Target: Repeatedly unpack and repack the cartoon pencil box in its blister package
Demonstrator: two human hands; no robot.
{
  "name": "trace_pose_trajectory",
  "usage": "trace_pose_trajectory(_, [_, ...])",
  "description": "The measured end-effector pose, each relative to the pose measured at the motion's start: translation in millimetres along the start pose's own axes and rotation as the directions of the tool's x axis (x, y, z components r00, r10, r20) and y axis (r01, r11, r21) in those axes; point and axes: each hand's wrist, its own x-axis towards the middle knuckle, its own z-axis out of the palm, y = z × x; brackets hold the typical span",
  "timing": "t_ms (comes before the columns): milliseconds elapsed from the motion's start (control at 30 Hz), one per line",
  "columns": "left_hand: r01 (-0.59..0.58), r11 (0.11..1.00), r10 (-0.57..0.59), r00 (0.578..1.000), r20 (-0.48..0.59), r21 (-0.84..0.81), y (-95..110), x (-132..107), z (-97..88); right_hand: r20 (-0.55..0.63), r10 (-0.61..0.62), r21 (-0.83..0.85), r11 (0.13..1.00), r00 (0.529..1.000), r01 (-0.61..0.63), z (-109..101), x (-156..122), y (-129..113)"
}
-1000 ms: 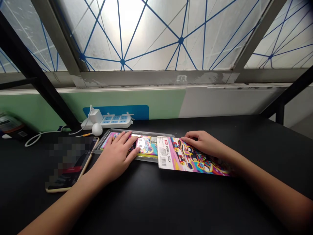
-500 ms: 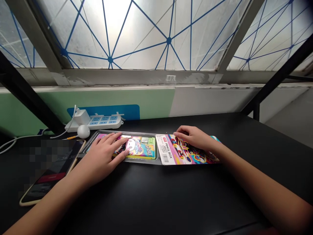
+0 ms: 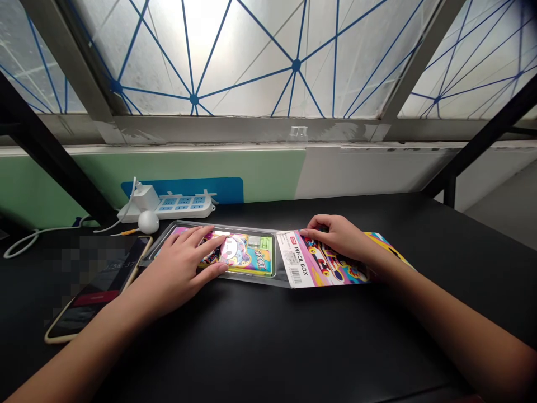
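Note:
A colourful pencil box [image 3: 245,254] lies in a clear plastic pack [image 3: 277,274] on the black table [image 3: 268,341]. My left hand [image 3: 184,268] rests flat on the box's left part, fingers spread. A printed cardboard insert [image 3: 319,263] labelled PENCIL BOX lies to the right, sticking out of the pack. My right hand [image 3: 338,235] presses on the insert's far edge with fingers curled down onto it.
A phone [image 3: 96,291] lies at the left of the table. A white power strip [image 3: 176,206] with a charger and cable sits by the green wall, and a small white ball [image 3: 148,222] lies in front of it. A black frame post [image 3: 474,145] rises at the right.
The cardboard insert has slid further right out of the clear pack under my right hand. More of the pencil box shows. My left hand stays on the box.

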Motion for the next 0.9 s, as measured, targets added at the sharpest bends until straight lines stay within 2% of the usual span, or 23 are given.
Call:
trace_pose_trajectory(167, [-0.027,0.999,0.027,1.0,0.014,0.035,5.9,-2.3,-3.6,-0.007,0.066,0.013,0.998,0.998,-0.066,7.5,-3.9,-6.0])
trace_pose_trajectory(300, [-0.065,0.998,0.065,0.997,0.05,-0.014,18.1,-4.4,-8.3,-0.009,0.084,0.022,0.996,0.996,-0.083,10.4,-6.9,-13.1])
trace_pose_trajectory(433, [-0.12,0.977,0.141,0.984,0.113,-0.178,28.3,-10.2,-14.1,-0.009,0.073,0.012,0.997,0.997,-0.073,13.5,-8.1,-16.7])
trace_pose_trajectory(533, [-0.11,0.915,0.153,0.985,0.082,-0.388,28.0,-13.5,-18.9,-0.007,0.042,0.021,0.999,0.999,-0.042,13.3,-6.1,-13.2])
trace_pose_trajectory(600, [-0.065,0.851,0.085,0.996,0.015,-0.52,24.5,-13.1,-20.5,0.009,0.021,0.029,0.999,1.0,-0.021,11.3,-3.8,-9.2])
trace_pose_trajectory(667, [-0.004,0.813,-0.041,0.997,-0.064,-0.582,20.1,-10.2,-19.8,0.039,0.014,0.033,0.999,0.999,-0.015,8.2,-1.5,-5.6])
trace_pose_trajectory(733, [0.057,0.799,-0.182,0.972,-0.15,-0.599,15.9,-5.5,-16.5,0.081,0.006,0.052,0.999,0.997,-0.01,4.2,0.1,-2.4])
trace_pose_trajectory(800, [0.104,0.746,-0.315,0.925,-0.211,-0.657,12.3,-0.2,-11.2,0.136,-0.014,0.07,0.998,0.991,0.005,-0.7,0.9,0.6])
trace_pose_trajectory(833, [0.119,0.686,-0.379,0.901,-0.212,-0.718,11.1,2.1,-8.3,0.173,-0.028,0.071,0.997,0.985,0.016,-3.5,1.1,2.2])
trace_pose_trajectory(900, [0.125,0.498,-0.474,0.868,-0.149,-0.858,10.4,5.5,-3.1,0.255,-0.051,0.066,0.997,0.966,0.036,-9.4,1.1,5.6])
